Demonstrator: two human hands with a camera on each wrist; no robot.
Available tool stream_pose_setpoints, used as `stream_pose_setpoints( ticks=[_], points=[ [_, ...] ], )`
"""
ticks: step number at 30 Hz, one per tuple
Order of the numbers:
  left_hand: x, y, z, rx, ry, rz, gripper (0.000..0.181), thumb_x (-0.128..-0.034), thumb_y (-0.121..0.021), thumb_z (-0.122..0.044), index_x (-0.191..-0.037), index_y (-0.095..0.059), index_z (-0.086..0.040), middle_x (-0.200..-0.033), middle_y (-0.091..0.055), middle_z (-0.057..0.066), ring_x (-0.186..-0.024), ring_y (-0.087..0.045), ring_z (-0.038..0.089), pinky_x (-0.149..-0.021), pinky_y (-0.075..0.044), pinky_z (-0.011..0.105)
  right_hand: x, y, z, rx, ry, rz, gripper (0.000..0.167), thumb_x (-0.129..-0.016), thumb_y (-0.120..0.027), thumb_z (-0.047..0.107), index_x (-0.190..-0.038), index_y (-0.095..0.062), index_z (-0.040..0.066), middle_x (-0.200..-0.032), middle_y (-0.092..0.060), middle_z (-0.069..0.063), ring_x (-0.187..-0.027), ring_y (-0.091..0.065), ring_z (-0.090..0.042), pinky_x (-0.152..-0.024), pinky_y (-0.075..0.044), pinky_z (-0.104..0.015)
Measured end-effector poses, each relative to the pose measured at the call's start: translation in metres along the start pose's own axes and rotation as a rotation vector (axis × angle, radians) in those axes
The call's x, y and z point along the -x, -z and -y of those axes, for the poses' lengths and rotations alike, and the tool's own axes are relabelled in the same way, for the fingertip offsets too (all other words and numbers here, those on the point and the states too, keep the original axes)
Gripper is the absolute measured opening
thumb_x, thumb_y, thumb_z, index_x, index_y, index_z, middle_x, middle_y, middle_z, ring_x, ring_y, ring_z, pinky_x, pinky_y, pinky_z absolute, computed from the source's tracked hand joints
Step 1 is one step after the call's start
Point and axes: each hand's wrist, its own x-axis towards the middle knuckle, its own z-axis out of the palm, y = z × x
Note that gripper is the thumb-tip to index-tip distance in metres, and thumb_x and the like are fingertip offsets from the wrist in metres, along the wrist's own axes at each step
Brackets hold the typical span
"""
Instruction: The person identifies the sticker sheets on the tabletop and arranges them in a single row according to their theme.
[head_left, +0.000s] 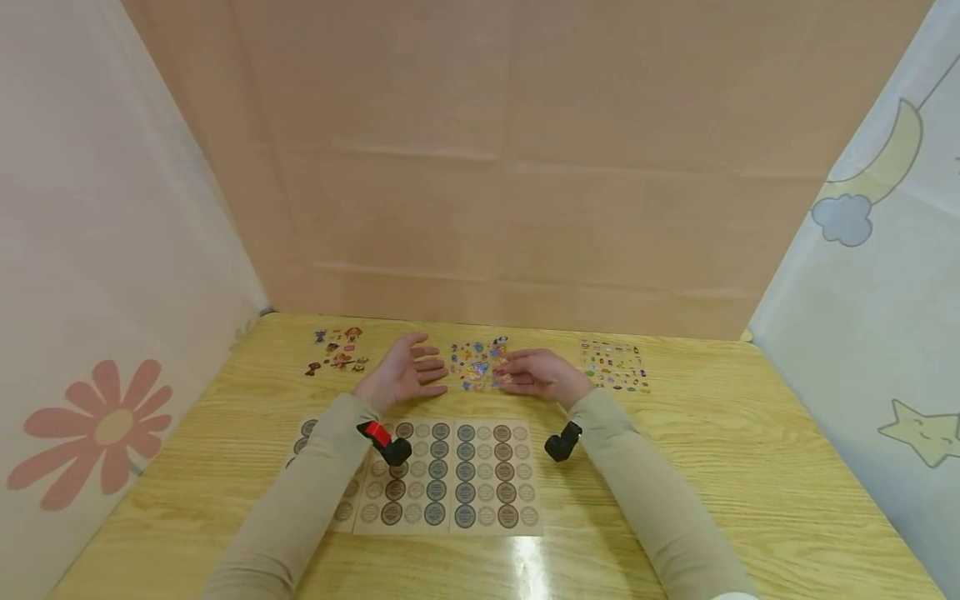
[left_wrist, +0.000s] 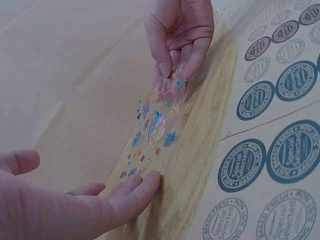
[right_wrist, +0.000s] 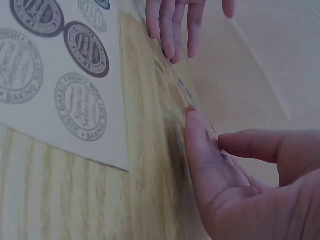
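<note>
A clear sheet of small colourful stickers [head_left: 477, 368] is between the two hands, raised off the table on the right side. My right hand [head_left: 545, 377] pinches its right edge between thumb and fingers, as the left wrist view shows with the sheet [left_wrist: 157, 120] slanting down from the fingertips. Near the sheet's left edge is my left hand [head_left: 408, 375], its fingers spread and relaxed, gripping nothing. In the right wrist view the sheet is seen almost edge-on, with the left hand [right_wrist: 177, 25] at its far end.
Another clear sticker sheet [head_left: 341, 354] lies at the back left, and one more [head_left: 613, 367] at the back right. Paper sheets of round "Special Selected" labels [head_left: 495, 475] lie in front, partly under the left forearm. An orange-brown backdrop [head_left: 487, 208] stands behind the wooden table [head_left: 750, 467].
</note>
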Motion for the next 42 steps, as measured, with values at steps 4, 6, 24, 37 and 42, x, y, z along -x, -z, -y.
stream_pose_setpoints(
  ticks=[4,6,24,37,42],
  points=[
    [0.001,-0.004,0.001,-0.014,-0.004,0.013,0.067,-0.1007,-0.038,-0.038,-0.151,-0.015,0.001,-0.151,-0.019,0.028,-0.137,-0.025,0.04,-0.111,-0.025,0.052,0.003,0.0,0.003,-0.051,0.007,0.001,0.045,-0.096,-0.052,-0.003,-0.14,-0.041,0.0,-0.122,-0.06,-0.02,-0.1,-0.066,-0.027,-0.087,-0.053,-0.037],
    [0.001,-0.007,0.003,-0.014,0.0,0.024,0.067,-0.1008,-0.038,-0.037,-0.15,-0.015,0.003,-0.15,-0.019,0.03,-0.137,-0.024,0.041,-0.111,-0.024,0.052,0.008,0.0,0.006,-0.059,0.022,-0.001,0.044,-0.096,-0.052,-0.004,-0.138,-0.043,0.002,-0.122,-0.061,-0.019,-0.098,-0.066,-0.026,-0.086,-0.054,-0.036],
    [0.029,-0.053,0.043,0.019,0.029,0.155,0.052,-0.1026,-0.038,-0.018,-0.142,-0.024,0.013,-0.144,-0.029,0.033,-0.133,-0.032,0.043,-0.109,-0.031,0.048,0.097,0.029,0.007,-0.001,0.189,0.11,0.054,-0.097,-0.051,0.0,-0.144,-0.024,-0.005,-0.117,-0.064,-0.016,-0.098,-0.066,-0.023,-0.088,-0.052,-0.039],
    [0.048,-0.077,0.078,-0.114,-0.046,0.165,0.038,-0.0957,-0.053,0.001,-0.132,-0.045,0.01,-0.109,-0.057,0.016,-0.094,-0.058,0.021,-0.09,-0.048,0.032,0.157,0.056,-0.016,0.006,0.192,0.114,0.035,-0.097,-0.052,0.001,-0.129,-0.038,-0.004,-0.114,-0.065,-0.014,-0.099,-0.066,-0.024,-0.086,-0.053,-0.037],
    [0.051,-0.084,0.092,-0.174,-0.086,0.165,0.036,-0.0921,-0.06,0.001,-0.126,-0.05,0.008,-0.097,-0.06,0.011,-0.086,-0.058,0.019,-0.078,-0.051,0.027,0.172,0.062,-0.029,-0.014,0.17,0.111,0.047,-0.097,-0.052,0.003,-0.136,-0.029,-0.009,-0.115,-0.065,-0.014,-0.099,-0.066,-0.024,-0.086,-0.053,-0.036]
  ],
)
